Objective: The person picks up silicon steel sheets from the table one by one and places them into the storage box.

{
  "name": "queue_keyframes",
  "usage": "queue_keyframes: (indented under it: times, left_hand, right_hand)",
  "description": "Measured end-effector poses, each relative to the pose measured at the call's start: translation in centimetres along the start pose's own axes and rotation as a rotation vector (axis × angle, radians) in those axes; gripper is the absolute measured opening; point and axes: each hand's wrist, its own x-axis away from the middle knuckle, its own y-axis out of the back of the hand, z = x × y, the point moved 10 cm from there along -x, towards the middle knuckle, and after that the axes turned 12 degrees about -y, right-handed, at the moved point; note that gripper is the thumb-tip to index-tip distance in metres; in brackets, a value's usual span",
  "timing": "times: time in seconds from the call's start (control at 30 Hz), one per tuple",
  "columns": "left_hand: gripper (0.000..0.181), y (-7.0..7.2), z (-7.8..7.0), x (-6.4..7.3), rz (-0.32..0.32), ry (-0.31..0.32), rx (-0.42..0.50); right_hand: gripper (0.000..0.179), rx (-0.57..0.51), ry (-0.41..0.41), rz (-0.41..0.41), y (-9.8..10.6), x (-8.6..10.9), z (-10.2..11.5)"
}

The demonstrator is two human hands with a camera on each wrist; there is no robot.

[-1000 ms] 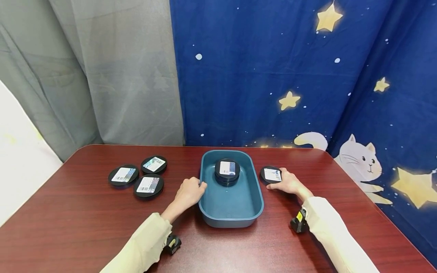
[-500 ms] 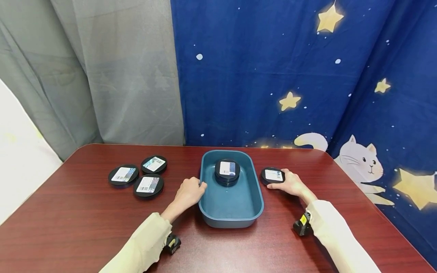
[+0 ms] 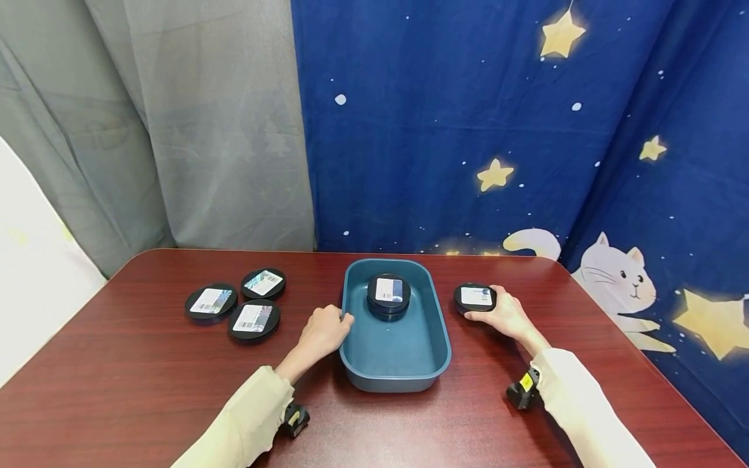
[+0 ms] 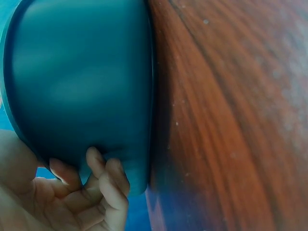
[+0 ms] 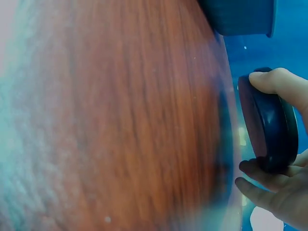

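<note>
My left hand [image 3: 323, 331] grips the left rim of a blue-teal rectangular bin [image 3: 398, 376]. In the left wrist view its curled fingers [image 4: 114, 185] lie against the bin's outer wall. My right hand [image 3: 510, 314] holds a flat round black container [image 3: 476, 296] with a white label, to the right of the bin. In the right wrist view, thumb and fingers grip this container [image 5: 275, 127] by its side, and its underside shows above the table. Inside the bin, towards the back, a similar labelled round container [image 3: 389, 290] sits on top of another one.
Left of the bin, three more round black containers [image 3: 254, 320] lie label up in a cluster. The reddish-brown table [image 3: 146, 390] ends at a back edge in front of a grey curtain [image 3: 228, 130] and a blue starry curtain [image 3: 421, 130].
My right hand and the round black container it holds have moved slightly to the right, away from the bin. The left hand, the bin and the other containers stay where they were.
</note>
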Motion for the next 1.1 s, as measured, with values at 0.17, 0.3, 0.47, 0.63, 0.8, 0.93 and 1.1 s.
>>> queue_keyframes:
  times: [0.17,0.3,0.47,0.63,0.8,0.93,1.1]
  left_hand:
    - [0.036,0.0,0.0,0.0,-0.001,-0.005,-0.001]
    - [0.036,-0.1,0.0,0.0,0.003,-0.006,0.002]
    - [0.036,-0.1,0.0,0.0,0.005,-0.004,0.0]
    - [0.036,0.0,0.0,0.0,0.001,-0.003,0.002]
    - [0.036,0.0,0.0,0.1,0.001,-0.001,0.008]
    - [0.036,0.0,0.0,0.1,0.006,0.003,0.007]
    - [0.036,0.0,0.0,0.1,0.007,0.003,0.007]
  right_hand:
    - [0.078,-0.027,0.03,-0.051,0.7,0.3,0.3]
    - [0.074,-0.051,0.054,-0.105,1.3,0.5,0.6]
    - [0.076,-0.071,0.049,-0.135,1.8,0.7,0.7]
    - [0.078,-0.081,0.051,-0.145,2.1,1.0,1.5]
    - [0.078,-0.104,0.065,-0.144,2.4,1.3,2.6]
    - [0.08,-0.123,0.082,-0.148,2.5,1.7,3.6]
    - [0.08,-0.15,0.133,-0.188,3.0,2.2,5.1]
